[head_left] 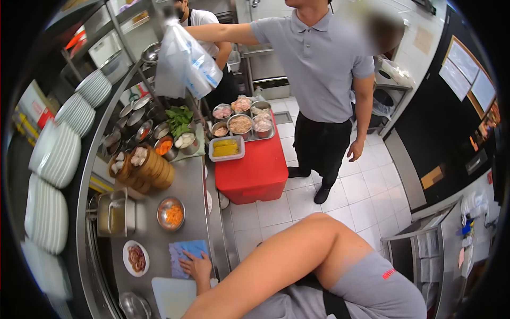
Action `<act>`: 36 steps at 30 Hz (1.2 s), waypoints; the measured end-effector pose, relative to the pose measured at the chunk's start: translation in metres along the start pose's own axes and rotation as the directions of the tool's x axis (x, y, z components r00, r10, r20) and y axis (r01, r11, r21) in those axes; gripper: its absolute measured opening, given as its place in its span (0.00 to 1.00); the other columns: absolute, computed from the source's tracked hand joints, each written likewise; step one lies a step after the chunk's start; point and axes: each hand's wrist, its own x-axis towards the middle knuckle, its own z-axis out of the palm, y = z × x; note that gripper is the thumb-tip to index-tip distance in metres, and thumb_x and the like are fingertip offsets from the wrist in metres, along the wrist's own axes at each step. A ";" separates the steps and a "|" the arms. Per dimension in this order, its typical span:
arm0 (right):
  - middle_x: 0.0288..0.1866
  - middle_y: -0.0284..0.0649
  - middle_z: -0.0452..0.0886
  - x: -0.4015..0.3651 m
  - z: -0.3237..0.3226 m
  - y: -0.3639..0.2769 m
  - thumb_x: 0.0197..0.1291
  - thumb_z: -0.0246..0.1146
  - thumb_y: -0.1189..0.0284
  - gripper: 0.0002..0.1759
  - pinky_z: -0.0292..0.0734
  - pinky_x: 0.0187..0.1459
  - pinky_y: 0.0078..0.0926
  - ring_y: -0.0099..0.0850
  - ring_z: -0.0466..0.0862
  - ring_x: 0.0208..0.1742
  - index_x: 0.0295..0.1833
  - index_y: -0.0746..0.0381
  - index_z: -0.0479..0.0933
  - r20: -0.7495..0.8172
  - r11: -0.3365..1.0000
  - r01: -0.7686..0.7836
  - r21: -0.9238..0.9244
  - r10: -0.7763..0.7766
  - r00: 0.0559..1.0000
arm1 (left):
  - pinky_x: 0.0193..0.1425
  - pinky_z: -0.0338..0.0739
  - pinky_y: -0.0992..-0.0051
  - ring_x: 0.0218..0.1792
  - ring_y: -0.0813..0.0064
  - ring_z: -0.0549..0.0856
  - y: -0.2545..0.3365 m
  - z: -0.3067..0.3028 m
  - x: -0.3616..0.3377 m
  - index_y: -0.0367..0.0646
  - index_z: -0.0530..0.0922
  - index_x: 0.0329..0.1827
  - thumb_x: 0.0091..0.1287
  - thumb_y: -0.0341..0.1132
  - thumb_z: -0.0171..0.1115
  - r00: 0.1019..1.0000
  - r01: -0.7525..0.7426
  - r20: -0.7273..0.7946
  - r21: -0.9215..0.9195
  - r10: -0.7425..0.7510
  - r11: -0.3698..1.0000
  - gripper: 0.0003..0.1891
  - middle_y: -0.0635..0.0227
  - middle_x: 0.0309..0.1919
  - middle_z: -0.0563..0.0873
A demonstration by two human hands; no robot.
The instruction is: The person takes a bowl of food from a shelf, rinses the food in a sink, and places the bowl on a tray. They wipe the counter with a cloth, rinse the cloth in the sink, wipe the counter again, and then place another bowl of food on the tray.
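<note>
My left hand (pixel 196 266) lies palm down on a folded blue cloth (pixel 183 254) on the steel counter, fingers spread. Just below the cloth is a pale cutting board (pixel 172 297). My right forearm crosses the lower middle of the view and runs out at the bottom edge, so my right hand is hidden. Near the cloth stand a white plate of sliced meat (pixel 136 259) and a steel bowl of shredded orange food (pixel 173 215).
A co-worker (pixel 319 69) in a grey shirt stands ahead, holding out a plastic bag (pixel 186 61); another person is behind. Food bowls and a yellow-filled tub (pixel 227 148) sit on a red box (pixel 249 173). Bamboo steamers (pixel 154 170) and stacked plates (pixel 47 212) are left.
</note>
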 end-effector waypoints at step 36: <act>0.53 0.55 0.84 -0.445 0.857 -0.142 0.66 0.57 0.57 0.23 0.77 0.60 0.48 0.50 0.84 0.56 0.47 0.66 0.84 0.722 0.824 0.190 0.533 -0.326 -0.610 | 0.70 0.72 0.56 0.66 0.39 0.75 0.409 0.190 -0.694 0.35 0.64 0.75 0.63 0.41 0.65 -0.833 -0.445 0.540 -0.520 0.123 -0.730 0.38 0.33 0.64 0.74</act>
